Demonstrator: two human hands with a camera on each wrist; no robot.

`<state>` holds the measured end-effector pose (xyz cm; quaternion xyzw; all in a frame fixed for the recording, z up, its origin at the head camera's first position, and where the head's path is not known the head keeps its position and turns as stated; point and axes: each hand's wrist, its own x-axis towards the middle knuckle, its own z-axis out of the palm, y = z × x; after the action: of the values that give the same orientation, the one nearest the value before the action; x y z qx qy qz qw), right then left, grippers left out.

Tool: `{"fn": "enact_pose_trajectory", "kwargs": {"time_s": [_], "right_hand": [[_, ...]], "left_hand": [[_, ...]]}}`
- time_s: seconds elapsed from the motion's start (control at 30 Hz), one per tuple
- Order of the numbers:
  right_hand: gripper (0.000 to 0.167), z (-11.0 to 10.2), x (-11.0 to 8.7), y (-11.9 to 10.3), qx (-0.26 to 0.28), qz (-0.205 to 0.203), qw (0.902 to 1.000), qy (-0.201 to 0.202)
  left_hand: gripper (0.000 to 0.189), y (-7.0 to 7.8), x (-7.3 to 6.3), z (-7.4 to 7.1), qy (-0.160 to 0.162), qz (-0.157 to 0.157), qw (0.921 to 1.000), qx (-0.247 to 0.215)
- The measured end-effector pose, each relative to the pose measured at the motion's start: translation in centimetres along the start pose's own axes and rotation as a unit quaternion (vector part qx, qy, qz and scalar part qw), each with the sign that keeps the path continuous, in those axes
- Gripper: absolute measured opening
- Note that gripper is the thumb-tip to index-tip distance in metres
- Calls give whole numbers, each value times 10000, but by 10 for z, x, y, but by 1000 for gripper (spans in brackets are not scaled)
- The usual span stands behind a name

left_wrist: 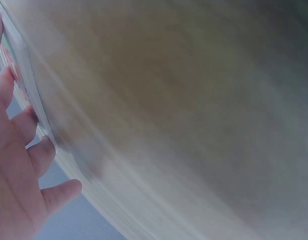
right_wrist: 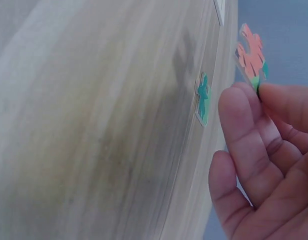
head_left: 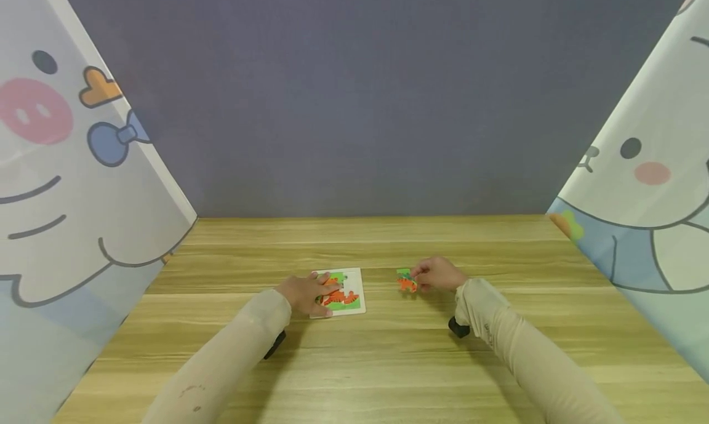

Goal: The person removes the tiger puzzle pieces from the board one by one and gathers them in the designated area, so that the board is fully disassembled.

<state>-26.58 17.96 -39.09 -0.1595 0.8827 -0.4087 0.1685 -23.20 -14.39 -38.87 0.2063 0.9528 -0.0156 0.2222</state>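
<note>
My left hand (head_left: 303, 293) rests on a small white-framed jigsaw puzzle board (head_left: 362, 293), its fingers spread over the left part. Orange and green pieces fill part of the board, and a white patch shows at its upper right. To the right of the board, my right hand (head_left: 439, 274) pinches an orange and green puzzle piece (right_wrist: 253, 52) between thumb and fingers, raised above the table. A second, green puzzle piece (right_wrist: 202, 100) lies flat on the table below it. In the left wrist view the left fingers (left_wrist: 26, 125) lie along the board's edge.
Both hands work on a wood-grain table (head_left: 388, 362). A dark grey panel (head_left: 365, 104) rises behind it. Cartoon-printed cloths (head_left: 66, 184) flank the table on both sides.
</note>
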Motion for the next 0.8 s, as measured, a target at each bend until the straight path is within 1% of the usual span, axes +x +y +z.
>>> {"fn": "enact_pose_trajectory", "kwargs": {"time_s": [0.07,0.2,0.3,0.4,0.53,0.7,0.8], "right_hand": [[17,0,0,1,64,23,10000,6],[15,-2,0,5,159,-58,9997,-187],[14,-2,1,6,179,17,9995,-253],[14,1,1,3,182,250,9992,-251],[15,3,0,0,89,316,9985,-443],[14,2,0,-2,-126,254,9977,-615],[15,2,2,-2,-166,283,9970,-707]], "left_hand": [[69,0,0,0,12,27,10000,-20],[69,0,-1,0,12,47,10000,-43],[69,1,-2,-1,-8,4,10000,-32],[69,2,-3,-1,-15,-33,10000,12],[70,3,-3,-2,-36,-80,10000,33],[70,4,-5,-2,-24,-66,10000,40],[70,4,-5,-2,6,-97,10000,14]]}}
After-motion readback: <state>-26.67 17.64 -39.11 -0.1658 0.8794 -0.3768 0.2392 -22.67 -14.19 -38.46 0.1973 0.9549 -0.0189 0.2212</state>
